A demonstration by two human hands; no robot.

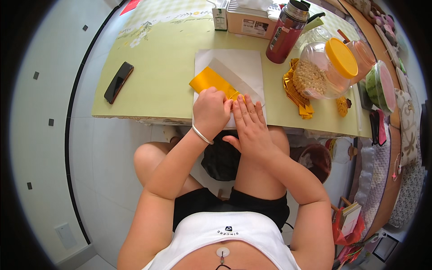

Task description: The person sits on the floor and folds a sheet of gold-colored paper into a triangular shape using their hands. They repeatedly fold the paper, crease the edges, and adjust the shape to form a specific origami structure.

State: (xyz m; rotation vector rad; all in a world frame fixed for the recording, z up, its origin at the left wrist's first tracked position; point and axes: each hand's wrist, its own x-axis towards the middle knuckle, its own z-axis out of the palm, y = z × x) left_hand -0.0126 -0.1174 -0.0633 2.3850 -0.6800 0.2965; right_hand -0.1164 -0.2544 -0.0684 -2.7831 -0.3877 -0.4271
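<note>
A shiny gold paper sheet (208, 80) lies slanted over a white sheet (228, 55) near the table's front edge. One strip of it, with a pale greyish face, shows along its upper right side. My left hand (210, 108), a silver bangle on its wrist, has curled fingers pinched on the gold paper's lower edge. My right hand (250, 128) rests flat beside it, fingers stretched over the paper's right end and holding nothing. Both hands cover part of the lower edge, so the crease there is partly hidden.
A black phone (119, 83) lies to the left. On the right are folded gold paper pieces (297, 92), a yellow-lidded jar (317, 67) of small pale pieces and a red thermos (286, 36). A tissue box (250, 20) stands at the back; a bin (316, 163) is below.
</note>
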